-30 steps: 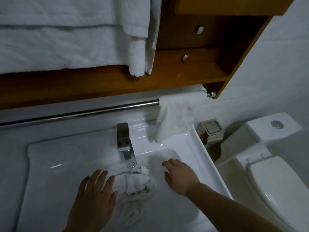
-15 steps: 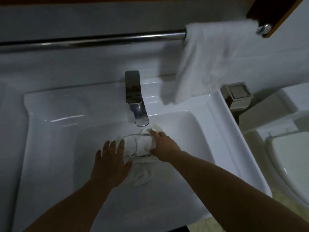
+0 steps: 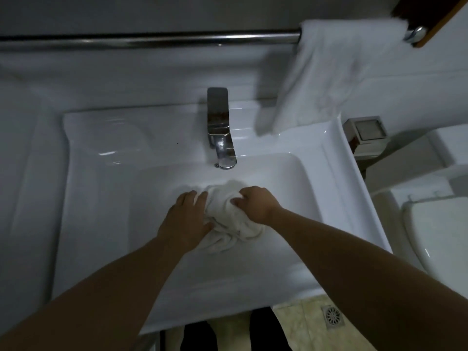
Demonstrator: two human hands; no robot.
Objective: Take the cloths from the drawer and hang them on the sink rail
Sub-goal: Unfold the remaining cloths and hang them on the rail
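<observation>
I have the crumpled cloth (image 3: 228, 224) lying in the basin of the sink (image 3: 101, 138), just below the middle of the frame and under the tap (image 3: 219, 122). My right hand (image 3: 255, 205) has its fingers curled into the top of the bundle, pinching a fold. I judge this is the grip that will lift it, since a bunched cloth comes up most easily by one gathered edge. My left hand (image 3: 186, 219) lies against the bundle's left side with fingers fairly straight, holding nothing. It seems to be there to steady the heap and find a second edge. I cannot see its thumb well enough to say whether it is tucked under the fabric.

Across the top of the frame runs the rail (image 3: 152, 40), bare along most of its length. The hung cloth (image 3: 329, 79) drapes over its end at the upper right, so the free stretch to the left looks like the sensible place for this one.
</observation>
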